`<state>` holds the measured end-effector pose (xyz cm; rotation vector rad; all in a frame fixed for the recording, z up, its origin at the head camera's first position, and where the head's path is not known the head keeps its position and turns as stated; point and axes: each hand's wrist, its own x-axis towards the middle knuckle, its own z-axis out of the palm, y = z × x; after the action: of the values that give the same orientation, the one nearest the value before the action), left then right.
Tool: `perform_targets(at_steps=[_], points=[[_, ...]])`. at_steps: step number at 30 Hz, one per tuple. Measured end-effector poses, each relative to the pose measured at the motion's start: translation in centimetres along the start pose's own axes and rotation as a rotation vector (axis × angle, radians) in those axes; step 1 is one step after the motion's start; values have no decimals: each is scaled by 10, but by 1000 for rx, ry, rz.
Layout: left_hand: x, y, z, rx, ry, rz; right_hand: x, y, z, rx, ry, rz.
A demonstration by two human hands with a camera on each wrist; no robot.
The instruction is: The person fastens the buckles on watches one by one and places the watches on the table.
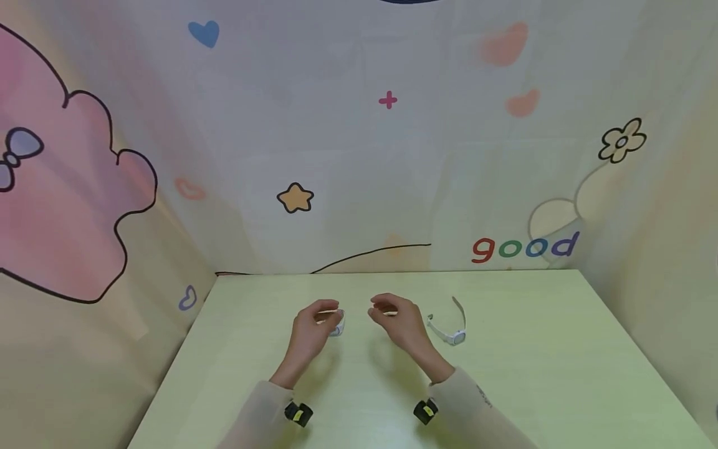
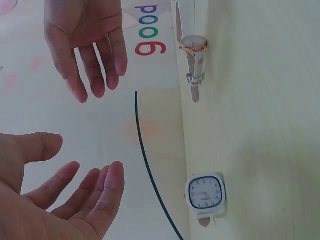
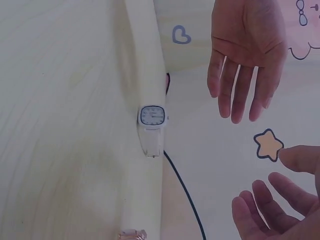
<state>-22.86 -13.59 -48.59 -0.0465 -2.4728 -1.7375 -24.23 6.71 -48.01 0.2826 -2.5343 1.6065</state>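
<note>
My left hand (image 1: 311,329) hovers over the table with bent, relaxed fingers and nothing in them. Partly hidden behind it in the head view is a white wristwatch with a rounded-square face (image 2: 205,194); the right wrist view shows this square watch (image 3: 152,116) with its white strap. My right hand (image 1: 402,322) is also raised, palm toward the left one, fingers loosely bent and holding nothing. To its right lies a second wristwatch (image 1: 457,337), its white strap spread out. In the left wrist view this watch (image 2: 193,44) has a round, rose-gold case. Neither hand appears to touch a watch.
Both watches are on a pale table (image 1: 359,399). Behind it hangs a printed cloth (image 1: 348,137) with a star, hearts and the word "good". Cloth walls also rise at the left and right sides. Small black devices (image 1: 298,413) sit at both wrists.
</note>
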Motion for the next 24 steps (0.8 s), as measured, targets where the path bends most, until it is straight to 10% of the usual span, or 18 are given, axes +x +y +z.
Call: perform_targets(at_steps=[24], points=[[10, 0, 51, 52, -149, 51, -7, 39, -51, -134, 48, 31]])
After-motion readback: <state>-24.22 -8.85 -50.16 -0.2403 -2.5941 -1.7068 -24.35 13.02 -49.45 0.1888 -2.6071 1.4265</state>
